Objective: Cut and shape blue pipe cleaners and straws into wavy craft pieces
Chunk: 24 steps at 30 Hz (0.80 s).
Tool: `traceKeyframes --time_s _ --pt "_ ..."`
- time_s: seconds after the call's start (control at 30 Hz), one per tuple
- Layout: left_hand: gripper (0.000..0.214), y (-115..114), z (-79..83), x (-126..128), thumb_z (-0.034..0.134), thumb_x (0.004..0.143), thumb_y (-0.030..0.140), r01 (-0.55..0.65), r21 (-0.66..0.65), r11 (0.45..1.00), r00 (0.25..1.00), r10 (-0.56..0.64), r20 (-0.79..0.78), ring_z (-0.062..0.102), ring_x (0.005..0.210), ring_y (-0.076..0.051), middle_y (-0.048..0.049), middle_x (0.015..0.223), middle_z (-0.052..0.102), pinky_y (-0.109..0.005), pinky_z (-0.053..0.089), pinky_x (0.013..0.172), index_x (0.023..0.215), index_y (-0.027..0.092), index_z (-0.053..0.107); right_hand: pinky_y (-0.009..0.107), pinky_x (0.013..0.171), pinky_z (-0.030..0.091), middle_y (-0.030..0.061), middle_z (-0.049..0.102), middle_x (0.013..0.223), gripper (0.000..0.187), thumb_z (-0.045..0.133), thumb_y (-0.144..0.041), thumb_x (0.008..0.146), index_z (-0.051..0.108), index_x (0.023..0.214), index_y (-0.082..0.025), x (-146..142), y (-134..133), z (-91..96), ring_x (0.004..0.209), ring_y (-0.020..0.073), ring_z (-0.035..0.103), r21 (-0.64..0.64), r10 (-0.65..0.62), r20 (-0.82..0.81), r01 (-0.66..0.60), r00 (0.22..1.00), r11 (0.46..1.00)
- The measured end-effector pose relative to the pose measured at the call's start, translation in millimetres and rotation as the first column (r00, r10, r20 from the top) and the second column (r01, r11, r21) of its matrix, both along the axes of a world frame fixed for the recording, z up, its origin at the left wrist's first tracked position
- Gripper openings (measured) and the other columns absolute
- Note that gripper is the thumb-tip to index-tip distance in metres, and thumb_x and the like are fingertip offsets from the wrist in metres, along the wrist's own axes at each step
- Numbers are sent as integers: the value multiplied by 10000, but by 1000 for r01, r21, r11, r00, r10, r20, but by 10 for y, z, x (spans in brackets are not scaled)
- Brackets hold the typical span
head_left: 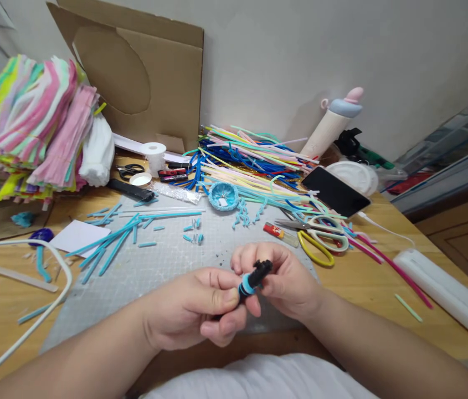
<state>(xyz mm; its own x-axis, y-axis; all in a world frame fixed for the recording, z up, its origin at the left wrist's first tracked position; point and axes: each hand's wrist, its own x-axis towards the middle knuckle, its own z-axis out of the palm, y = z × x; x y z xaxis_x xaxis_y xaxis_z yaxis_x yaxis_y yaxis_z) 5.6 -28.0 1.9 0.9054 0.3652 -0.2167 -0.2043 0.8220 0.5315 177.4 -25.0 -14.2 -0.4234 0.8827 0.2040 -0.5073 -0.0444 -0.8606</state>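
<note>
Fingers of left hand (194, 307) closed on black stick (254, 277) at its blue wrapping (246, 286); right hand (283, 280) fingers pinch the stick's tip

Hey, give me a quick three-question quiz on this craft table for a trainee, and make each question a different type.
1. True or false: the left hand and the right hand both grip the black stem with a blue band.
2. Multiple choice: the yellow-handled scissors lie A) to the left of both hands, B) beyond the right hand and a little to its right, C) on top of the cardboard.
3. Fill in: the loose cut blue pieces lie on the grey gridded ____.

Key: 1 true; 2 B; 3 mat.
</note>
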Motion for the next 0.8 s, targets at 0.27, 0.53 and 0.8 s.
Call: traceKeyframes --time_s 0.27,0.53,0.8 --pt "192 27 -30 -6 661 733 306 96 -37 995 995 -97 -21 269 378 -42 43 496 471 -241 165 445 802 128 673 310 696 417 -11 565 730 227 759 -329 651 647 831 -248 58 45 -35 734 139 529 137 36 116 -52 993 989" --pt "200 36 -85 26 646 754 294 -19 -17 1000 1000 19 -24 260 397 -25 43 540 437 -216 120 433 830 109 643 309 748 432 26 564 826 132 622 -321 795 687 863 -228 95 43 42 802 149 534 326 -127 306 22 943 945" --pt "181 89 -54 28 587 798 288 -159 165 973 966 188 -176 264 408 -24 35 585 463 -216 134 438 838 117 630 278 670 455 37 540 924 263 576 -388 819 643 1015 -225 115 70 -16 711 115 527 100 -20 318 -13 948 995"
